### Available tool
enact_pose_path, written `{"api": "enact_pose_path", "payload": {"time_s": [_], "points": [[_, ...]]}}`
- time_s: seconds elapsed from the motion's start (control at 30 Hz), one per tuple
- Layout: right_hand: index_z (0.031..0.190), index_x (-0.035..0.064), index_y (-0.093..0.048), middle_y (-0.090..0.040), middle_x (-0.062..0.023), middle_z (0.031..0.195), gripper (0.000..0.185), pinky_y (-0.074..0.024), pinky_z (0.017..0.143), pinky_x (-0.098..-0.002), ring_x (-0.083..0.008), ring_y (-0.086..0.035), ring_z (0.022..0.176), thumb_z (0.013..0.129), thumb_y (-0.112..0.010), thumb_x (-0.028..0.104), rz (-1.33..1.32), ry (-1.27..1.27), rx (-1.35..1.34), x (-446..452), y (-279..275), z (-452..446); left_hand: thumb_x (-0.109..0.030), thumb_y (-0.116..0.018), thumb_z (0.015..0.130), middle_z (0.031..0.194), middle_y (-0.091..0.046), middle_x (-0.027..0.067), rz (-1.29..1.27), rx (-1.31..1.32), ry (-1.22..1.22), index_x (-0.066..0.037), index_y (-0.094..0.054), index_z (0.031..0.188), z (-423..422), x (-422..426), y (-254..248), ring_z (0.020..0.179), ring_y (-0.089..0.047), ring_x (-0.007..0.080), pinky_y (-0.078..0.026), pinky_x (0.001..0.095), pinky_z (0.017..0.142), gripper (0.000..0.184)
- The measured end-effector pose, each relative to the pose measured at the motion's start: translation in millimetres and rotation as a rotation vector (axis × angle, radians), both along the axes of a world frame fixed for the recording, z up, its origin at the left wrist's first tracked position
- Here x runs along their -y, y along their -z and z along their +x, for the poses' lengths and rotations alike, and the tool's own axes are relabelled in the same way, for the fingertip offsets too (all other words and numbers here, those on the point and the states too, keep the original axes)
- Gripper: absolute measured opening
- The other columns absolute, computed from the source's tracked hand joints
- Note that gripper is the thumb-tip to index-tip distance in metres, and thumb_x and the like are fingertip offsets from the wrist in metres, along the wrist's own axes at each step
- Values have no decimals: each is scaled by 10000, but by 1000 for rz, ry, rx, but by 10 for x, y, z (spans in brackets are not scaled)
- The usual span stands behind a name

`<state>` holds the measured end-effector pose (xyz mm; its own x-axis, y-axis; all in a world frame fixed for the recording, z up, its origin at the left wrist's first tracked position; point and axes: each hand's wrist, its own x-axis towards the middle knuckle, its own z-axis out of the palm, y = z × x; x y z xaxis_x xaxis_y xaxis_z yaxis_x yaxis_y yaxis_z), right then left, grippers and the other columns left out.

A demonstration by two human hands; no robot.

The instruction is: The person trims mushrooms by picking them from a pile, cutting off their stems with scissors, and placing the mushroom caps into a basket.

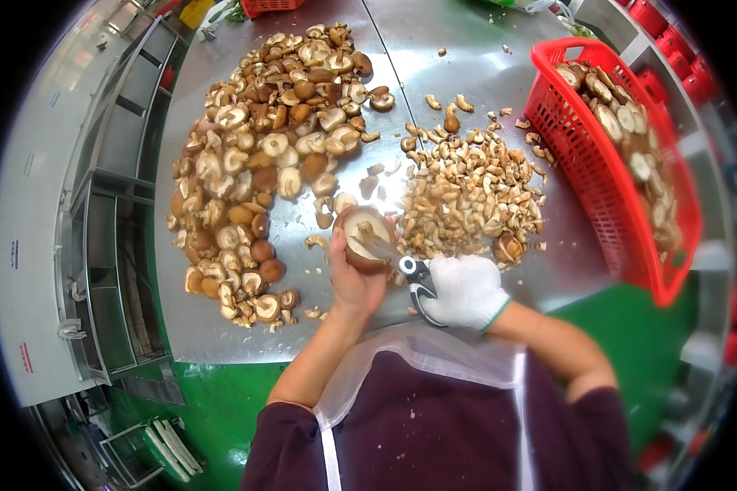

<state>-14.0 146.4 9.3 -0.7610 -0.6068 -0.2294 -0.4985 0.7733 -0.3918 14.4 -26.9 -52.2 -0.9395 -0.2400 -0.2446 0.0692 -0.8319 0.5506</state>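
Dark purple shirt (442, 434) and clear apron (434, 356) fill the foreground. Beyond them, the bare left hand (359, 286) cups an upturned mushroom (355, 245) by its cap, while the gloved right hand (467, 290) curls round scissors (408, 264) — tips at the stem. A slip could nick the left fingers, I'd judge, since they sit near the blades (385, 248). Steel table (246, 348) lies beneath: heaped mushrooms (246, 155) left of both hands, loose stems (467, 196) ahead of the right, red basket (569, 143) farther right — green floor (630, 327) below, shelving (98, 270) far left.
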Motion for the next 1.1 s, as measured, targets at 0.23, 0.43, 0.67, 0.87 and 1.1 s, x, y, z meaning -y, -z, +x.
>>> {"api": "enact_pose_path", "payload": {"time_s": [0.23, 0.43, 0.67, 0.87, 1.1], "points": [[718, 51, -644, -637, -179, 623, 380, -524, 546, -452, -359, -642, 561, 791, -615, 423, -19, -74, -44, -126, 61, -119, -432, -484, 934, 1221, -540, 103, 96, 41, 26, -140, -439, 1306, 72, 6, 59, 1172, -515, 287, -440, 455, 973, 475], [730, 54, -638, -639, -176, 643, 348, -523, 543, -440, -343, -643, 567, 791, -626, 397, -16, -66, -76, -132, 73, -123, -436, -491, 928, 1230, -538, 104, 134, 38, 37, -136, -445, 1296, 74, -10, 47, 1165, -513, 287, -439, 453, 959, 478], [726, 48, -646, -642, -177, 637, 367, -526, 536, -439, -334, -654, 570, 783, -623, 409, 21, -43, -49, -63, 44, -52, -451, -460, 940, 1241, -533, 104, 65, 43, 30, -126, -447, 1298, 85, -69, 40, 1169, -513, 280, -437, 447, 967, 484], [768, 45, -643, -650, -192, 678, 391, -523, 591, -447, -349, -659, 626, 826, -591, 428, 127, -63, 101, -96, 90, -128, -458, -438, 944, 1285, -527, 117, 142, 110, 120, -99, -448, 1319, 84, 69, 295, 1220, -495, 282, -416, 453, 1017, 520], [779, 25, -595, -609, -109, 614, 292, -467, 516, -363, -215, -602, 540, 898, -559, 289, -561, 213, 822, -236, 755, -85, -457, -434, 947, 1294, -536, 122, 8, 115, 166, -107, -443, 1326, 92, 250, 337, 1210, -526, 301, -464, 453, 983, 516]]}}
